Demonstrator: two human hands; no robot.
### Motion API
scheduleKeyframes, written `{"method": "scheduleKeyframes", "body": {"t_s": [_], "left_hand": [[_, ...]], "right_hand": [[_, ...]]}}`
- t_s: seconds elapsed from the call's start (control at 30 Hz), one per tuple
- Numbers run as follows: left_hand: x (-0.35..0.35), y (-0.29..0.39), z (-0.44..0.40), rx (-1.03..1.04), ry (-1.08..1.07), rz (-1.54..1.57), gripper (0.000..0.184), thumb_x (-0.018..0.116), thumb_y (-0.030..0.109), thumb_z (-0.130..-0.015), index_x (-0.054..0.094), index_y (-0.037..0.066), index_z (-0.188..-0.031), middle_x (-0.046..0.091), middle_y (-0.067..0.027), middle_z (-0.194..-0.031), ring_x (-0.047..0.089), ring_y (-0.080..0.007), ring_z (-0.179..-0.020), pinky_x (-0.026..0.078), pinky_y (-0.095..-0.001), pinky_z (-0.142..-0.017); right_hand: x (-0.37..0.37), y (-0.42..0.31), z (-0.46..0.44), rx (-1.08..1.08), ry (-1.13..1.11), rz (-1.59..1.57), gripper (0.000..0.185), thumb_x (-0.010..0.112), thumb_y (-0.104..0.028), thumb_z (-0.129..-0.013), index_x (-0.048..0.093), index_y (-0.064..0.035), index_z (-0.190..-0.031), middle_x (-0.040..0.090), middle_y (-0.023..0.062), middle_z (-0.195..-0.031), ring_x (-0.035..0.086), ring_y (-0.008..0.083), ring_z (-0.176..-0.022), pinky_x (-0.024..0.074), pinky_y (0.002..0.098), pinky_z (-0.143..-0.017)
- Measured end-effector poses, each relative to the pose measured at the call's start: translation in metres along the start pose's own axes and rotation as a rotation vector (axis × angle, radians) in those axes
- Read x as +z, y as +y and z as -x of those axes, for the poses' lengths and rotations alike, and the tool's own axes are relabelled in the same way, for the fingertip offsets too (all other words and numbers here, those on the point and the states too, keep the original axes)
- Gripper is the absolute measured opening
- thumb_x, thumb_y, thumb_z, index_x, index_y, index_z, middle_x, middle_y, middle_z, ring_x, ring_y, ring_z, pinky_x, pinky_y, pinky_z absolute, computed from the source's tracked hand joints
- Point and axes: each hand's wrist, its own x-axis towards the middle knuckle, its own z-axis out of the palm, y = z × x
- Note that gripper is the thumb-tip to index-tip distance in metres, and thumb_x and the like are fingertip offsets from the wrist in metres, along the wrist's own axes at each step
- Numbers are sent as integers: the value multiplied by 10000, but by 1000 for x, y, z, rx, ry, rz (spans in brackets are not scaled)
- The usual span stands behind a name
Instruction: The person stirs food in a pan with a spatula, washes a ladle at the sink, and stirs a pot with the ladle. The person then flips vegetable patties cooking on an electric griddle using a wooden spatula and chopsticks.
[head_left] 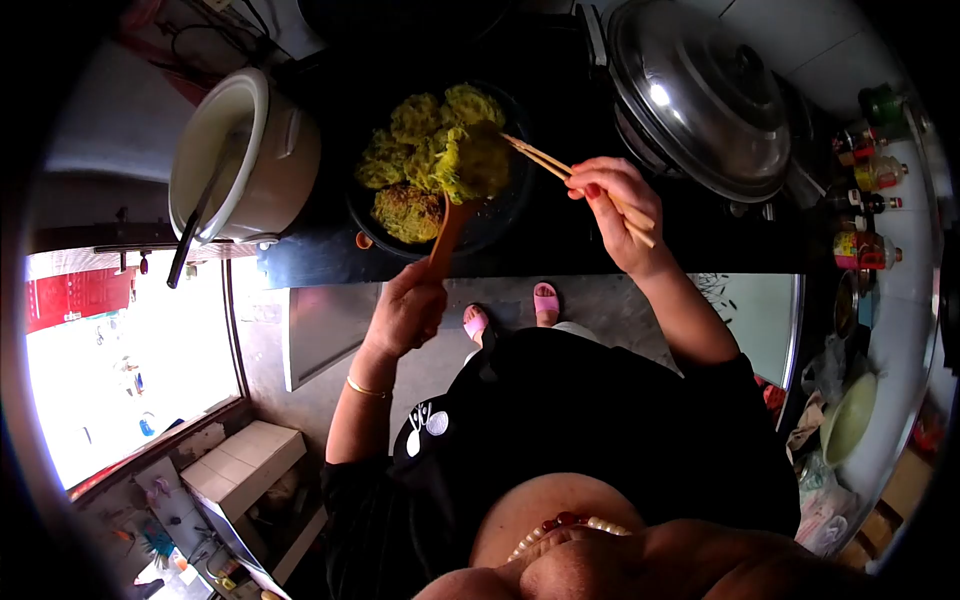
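My left hand (pixel 408 310) is wrapped round the handle of a wooden spatula (pixel 449 236). The spatula's blade is hidden under a green vegetable pancake (pixel 476 165) over the dark frying pan (pixel 505 226). In my right hand (pixel 618 212) is a pair of chopsticks (pixel 545 161), their tips beside that pancake at its right edge; I cannot tell if they touch it. Several more yellow-green pancakes (pixel 414 120) lie in the pan. The nearest one, a browned pancake (pixel 408 213), has a darker crust on top.
Left of the pan stands a deep cream pot (pixel 285 170) with a long-handled ladle (pixel 200 215) leaning over its rim. A large lidded metal pan (pixel 700 90) is at the right. Several bottles (pixel 868 250) line the right wall. The dark counter's front edge (pixel 560 268) runs before me.
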Motion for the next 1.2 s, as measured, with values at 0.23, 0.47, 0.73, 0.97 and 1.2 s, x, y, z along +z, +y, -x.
{"method": "scheduleKeyframes", "body": {"t_s": [0.23, 0.47, 0.73, 0.97, 1.2], "left_hand": [[-27, -16, -20, 581, 273, -1361, 460, 460, 62, -838, 425, 88, -1296, 603, -206, -914, 614, -382, -776, 513, -461, -657], [-16, -13, 4, 503, 295, -1374, 500, 468, 107, -852, 371, 114, -1341, 600, -211, -1008, 620, -385, -790, 522, -453, -674], [-9, -18, 7, 359, 280, -1493, 520, 456, 118, -859, 336, 100, -1365, 585, -236, -1007, 618, -393, -790, 518, -459, -685], [-2, 0, -1, 387, 312, -1501, 527, 458, 109, -848, 338, 92, -1361, 591, -222, -980, 623, -379, -771, 522, -452, -661], [-12, -16, 14, 390, 197, -1469, 481, 471, 101, -854, 387, 97, -1328, 596, -245, -1020, 618, -384, -828, 510, -458, -700]], "right_hand": [[14, 27, 18, 227, 160, -331, 188, 452, -117, -955, 561, 36, -972, 535, 125, -1028, 633, 192, -849, 567, 293, -715], [-12, -9, 20, 227, 119, -117, 189, 458, -129, -953, 566, 27, -956, 547, 122, -983, 629, 181, -802, 556, 278, -646], [13, 2, 19, 92, -78, 107, 84, 529, -11, -871, 568, -29, -943, 580, 99, -961, 601, 217, -840, 500, 294, -705], [3, -15, 15, 88, 97, -1, 127, 474, -65, -932, 577, 5, -958, 553, 111, -957, 601, 153, -772, 546, 259, -662], [12, 11, 24, 282, 125, -224, 184, 465, -102, -946, 571, 48, -954, 536, 132, -1011, 620, 181, -816, 563, 280, -677]]}}
